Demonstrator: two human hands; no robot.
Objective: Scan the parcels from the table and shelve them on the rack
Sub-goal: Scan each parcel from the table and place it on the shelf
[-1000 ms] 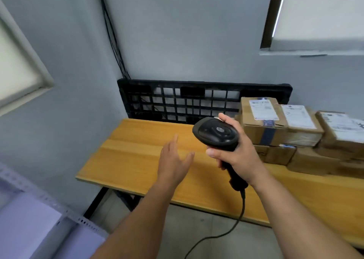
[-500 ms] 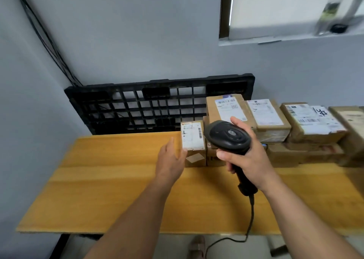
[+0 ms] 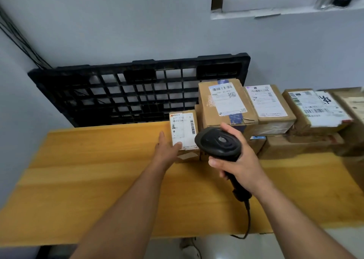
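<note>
The left hand (image 3: 167, 150) reaches out with straight, released fingers, their tips touching the near left edge of a small labelled parcel (image 3: 184, 128). This parcel stands on the wooden worktop (image 3: 98, 170), just beside a stack of larger parcels (image 3: 224, 101) to its right. The right hand (image 3: 242, 164) is clenched round the handle of a black corded scanner (image 3: 218, 142) (its head hangs just in front of the stack). A black pallet (image 3: 128, 93) leans against the wall behind.
</note>
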